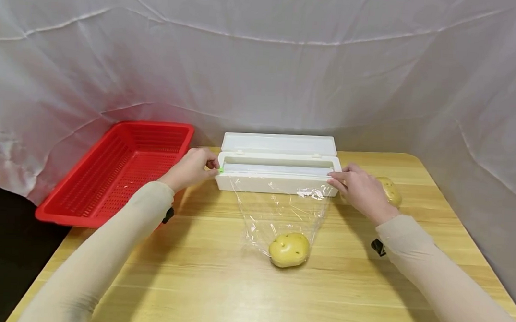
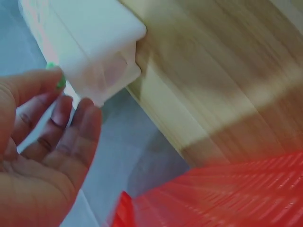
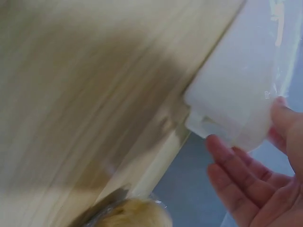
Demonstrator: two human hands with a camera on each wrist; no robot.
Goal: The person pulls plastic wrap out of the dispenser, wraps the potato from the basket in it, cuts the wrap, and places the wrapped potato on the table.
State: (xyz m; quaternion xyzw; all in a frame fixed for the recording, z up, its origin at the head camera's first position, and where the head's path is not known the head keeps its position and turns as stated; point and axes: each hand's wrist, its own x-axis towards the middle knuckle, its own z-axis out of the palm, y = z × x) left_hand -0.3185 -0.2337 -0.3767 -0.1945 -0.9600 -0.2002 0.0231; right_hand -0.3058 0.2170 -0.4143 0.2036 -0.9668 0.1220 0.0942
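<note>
A white cling film dispenser (image 1: 278,185) stands at the back of the table with its lid (image 1: 279,143) tipped back. Clear cling film (image 1: 277,212) runs from its front edge down to a yellow potato (image 1: 289,250); whether it passes under the potato is hard to tell. At the dispenser's left end, my left hand (image 1: 194,168) pinches a small green slider (image 2: 60,80) between thumb and finger. My right hand (image 1: 362,189) grips the right front corner, with the thumb (image 3: 281,106) on the front edge and the other fingers by the end wall.
To the left lies a red perforated basket (image 1: 110,174), partly over the table edge. Another potato (image 1: 390,191), with film around it in the right wrist view, sits behind my right hand. A pale cloth (image 1: 261,74) hangs behind the wooden table (image 1: 218,289).
</note>
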